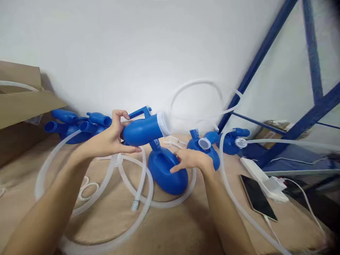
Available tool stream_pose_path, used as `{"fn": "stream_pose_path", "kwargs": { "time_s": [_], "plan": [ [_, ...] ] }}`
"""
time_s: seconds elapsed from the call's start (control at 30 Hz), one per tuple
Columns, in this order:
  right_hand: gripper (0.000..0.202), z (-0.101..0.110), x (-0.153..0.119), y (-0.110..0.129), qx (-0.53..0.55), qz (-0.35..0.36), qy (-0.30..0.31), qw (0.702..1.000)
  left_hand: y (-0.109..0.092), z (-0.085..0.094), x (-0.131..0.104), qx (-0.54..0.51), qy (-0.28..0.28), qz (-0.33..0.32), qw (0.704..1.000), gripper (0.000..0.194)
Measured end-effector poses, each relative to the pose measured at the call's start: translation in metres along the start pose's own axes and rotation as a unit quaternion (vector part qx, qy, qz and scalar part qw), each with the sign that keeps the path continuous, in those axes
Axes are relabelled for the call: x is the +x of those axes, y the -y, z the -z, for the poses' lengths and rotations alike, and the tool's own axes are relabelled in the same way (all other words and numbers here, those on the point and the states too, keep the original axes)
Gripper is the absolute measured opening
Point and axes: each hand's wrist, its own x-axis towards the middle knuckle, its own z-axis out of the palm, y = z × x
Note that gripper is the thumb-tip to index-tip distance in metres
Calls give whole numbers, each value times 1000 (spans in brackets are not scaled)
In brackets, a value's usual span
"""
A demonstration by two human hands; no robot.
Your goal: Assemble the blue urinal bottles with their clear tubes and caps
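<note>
My left hand (117, 136) is closed round the rounded end of a blue plastic cylinder (142, 131), tilted and held above the table. A white collar (163, 124) fits its right end. Below it a blue urinal bottle (167, 173) rests on the table. My right hand (187, 159) grips that bottle by its handle, thumb at the handle opening. Behind the cylinder shows a blue handle (136, 112); which piece it belongs to I cannot tell. A clear hose (142, 180) hangs below the cylinder, ending in a grey connector (135, 205).
More blue bottles stand to the left (69, 131) and right (204, 148). Hoses (106, 244) loop over the brown table, near white rings (89, 191). A phone (257, 196) and a power strip (261, 179) lie right. Cardboard box (26, 106) left; blue metal frame (287, 138) right.
</note>
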Motion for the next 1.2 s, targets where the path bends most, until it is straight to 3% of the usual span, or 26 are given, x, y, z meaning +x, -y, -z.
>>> {"fn": "stream_pose_path", "kwargs": {
  "time_s": [0.2, 0.3, 0.47, 0.63, 0.73, 0.8, 0.97, 1.1, 1.2],
  "plan": [
    [46, 5, 11, 3, -10, 47, -53, 997, -13, -11, 8, 70, -5, 9, 998, 67],
    [39, 9, 6, 9, -21, 75, -152, 985, -7, -25, 12, 36, -36, 13, 999, 77],
    [29, 12, -13, 36, -50, 118, -363, 923, -3, -48, 16, -1, -74, 7, 997, 60],
    [22, 0, -17, 63, -49, 139, -517, 843, -14, -60, 14, -75, -137, 31, 987, 61],
    [20, -7, -9, 69, -58, 156, -577, 799, -23, -55, 12, -105, -134, 52, 984, 66],
    [22, -9, -3, 68, -59, 152, -605, 780, -31, -45, 9, -54, -132, 64, 988, 67],
    [26, -4, 5, 58, -13, 105, -640, 761, -48, -23, -1, 78, -56, 142, 985, 75],
    [29, 7, 5, 40, 38, 62, -665, 743, -47, -18, -8, 168, -48, 90, 980, 85],
    [34, 18, -1, 11, 147, 17, -693, 705, -45, -7, -18, 303, -59, 86, 947, 91]
  ]
}}
